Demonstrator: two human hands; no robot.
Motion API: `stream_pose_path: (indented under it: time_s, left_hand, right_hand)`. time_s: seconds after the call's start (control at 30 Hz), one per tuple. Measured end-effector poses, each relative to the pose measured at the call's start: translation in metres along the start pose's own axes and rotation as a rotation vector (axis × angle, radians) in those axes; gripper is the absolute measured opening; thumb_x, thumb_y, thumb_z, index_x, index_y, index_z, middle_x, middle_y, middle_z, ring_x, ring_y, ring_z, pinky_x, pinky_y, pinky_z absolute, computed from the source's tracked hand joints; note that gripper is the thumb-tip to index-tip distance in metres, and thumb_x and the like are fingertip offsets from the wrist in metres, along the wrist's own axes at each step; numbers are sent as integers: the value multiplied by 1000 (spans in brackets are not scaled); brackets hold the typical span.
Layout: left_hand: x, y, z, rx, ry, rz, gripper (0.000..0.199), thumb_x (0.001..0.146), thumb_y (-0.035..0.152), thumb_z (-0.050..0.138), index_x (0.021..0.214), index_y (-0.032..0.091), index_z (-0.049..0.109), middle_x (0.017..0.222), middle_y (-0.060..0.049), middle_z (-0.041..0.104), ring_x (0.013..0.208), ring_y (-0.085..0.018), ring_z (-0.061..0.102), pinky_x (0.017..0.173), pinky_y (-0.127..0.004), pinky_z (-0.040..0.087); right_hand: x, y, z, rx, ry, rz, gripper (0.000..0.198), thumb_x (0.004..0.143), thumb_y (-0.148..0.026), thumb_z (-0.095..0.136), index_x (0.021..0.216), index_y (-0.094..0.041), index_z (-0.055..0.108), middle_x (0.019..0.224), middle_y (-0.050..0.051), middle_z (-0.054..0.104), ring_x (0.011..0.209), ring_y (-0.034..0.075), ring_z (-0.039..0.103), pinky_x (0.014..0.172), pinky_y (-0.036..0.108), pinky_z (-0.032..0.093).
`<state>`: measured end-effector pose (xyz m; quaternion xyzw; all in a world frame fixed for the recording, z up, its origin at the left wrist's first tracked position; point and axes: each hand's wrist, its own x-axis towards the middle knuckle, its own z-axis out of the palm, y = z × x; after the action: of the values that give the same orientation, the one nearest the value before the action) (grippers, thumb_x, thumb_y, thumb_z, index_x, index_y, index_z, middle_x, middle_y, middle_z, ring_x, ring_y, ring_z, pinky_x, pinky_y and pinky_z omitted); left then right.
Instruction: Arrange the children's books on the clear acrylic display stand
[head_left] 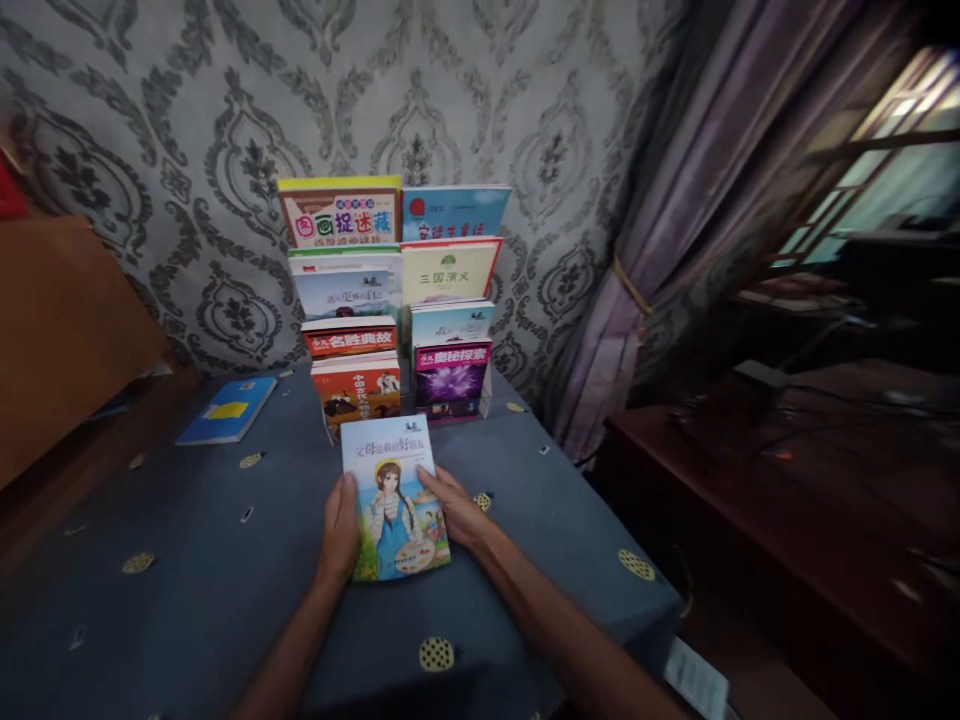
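A paperback book [390,500] with a drawn girl in a yellow hat and blue overalls on its cover is held up in front of me, cover facing me. My left hand [342,525] grips its left edge, thumb along the side. On the right edge, my right hand [454,505] closes with its thumb on the cover; the fingers behind are hidden. Just beyond stand two stepped columns of books, among them a red-covered book [360,390] at the front left and a purple-covered book [451,378] at the front right.
A blue book [227,410] with a yellow patch lies flat at the left on the dark blue tablecloth [285,590]. Patterned wallpaper [547,130] rises behind the table. A cardboard box [67,330] is at far left, a tied curtain [600,370] and reddish-brown furniture [720,500] at right.
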<state>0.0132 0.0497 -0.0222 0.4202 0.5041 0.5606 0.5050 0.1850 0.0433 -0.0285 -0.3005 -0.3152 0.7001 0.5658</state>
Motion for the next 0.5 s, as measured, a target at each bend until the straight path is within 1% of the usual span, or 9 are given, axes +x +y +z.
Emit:
stream_pose_path:
  time_s: [0.07,0.13,0.2,0.23,0.3,0.37,0.43,0.5]
  left_hand:
    - [3,10,0,131,-10,138,63,80,76,55,97,17,68,92,-9,73,84,-25,68,74,-34,55]
    - [6,20,1,247,52,289,58,83,75,51,89,19,63,80,-5,69,74,-22,64,65,-31,51]
    - [8,29,2,355,117,433,50,87,70,47,82,21,57,69,-2,62,64,-18,57,58,-28,45]
    - [9,33,2,394,129,487,46,90,66,45,81,22,55,67,0,59,61,-17,55,57,-27,44]
    - [9,36,2,442,122,556,40,94,59,41,83,23,52,67,1,57,60,-17,54,56,-27,43]
    - [7,34,-3,473,129,585,36,95,56,39,83,23,50,67,1,57,61,-17,54,57,-27,44]
    - [5,28,-12,516,142,594,34,96,53,38,79,25,47,64,1,53,59,-17,52,56,-28,43]
    - [3,21,-26,595,143,619,34,96,51,38,75,26,44,61,2,50,56,-17,50,54,-28,41]
  right_hand:
    - [3,-7,1,-64,-11,-62,55,71,-50,84,112,-19,67,104,9,78,98,28,74,89,43,58]
    - [5,-17,5,-149,-27,-150,55,72,-50,83,116,-21,67,108,7,77,99,26,73,90,41,57]
    - [6,-29,10,-242,-43,-232,53,73,-48,83,116,-22,66,108,4,77,96,23,72,90,39,56]
    - [5,-35,12,-287,-52,-262,51,73,-47,83,116,-22,67,107,3,77,95,22,71,90,38,56]
    - [1,-44,15,-366,-77,-298,46,76,-47,80,113,-22,68,106,3,76,96,21,70,92,38,54]
    - [-4,-47,16,-438,-109,-316,42,80,-48,76,111,-21,70,106,3,76,99,21,69,95,39,53]
    - [-10,-47,15,-522,-146,-330,38,85,-47,70,112,-21,70,108,4,75,103,22,68,97,40,52]
    - [-16,-45,12,-636,-180,-354,34,90,-42,63,116,-21,68,113,5,73,107,23,66,97,40,51]
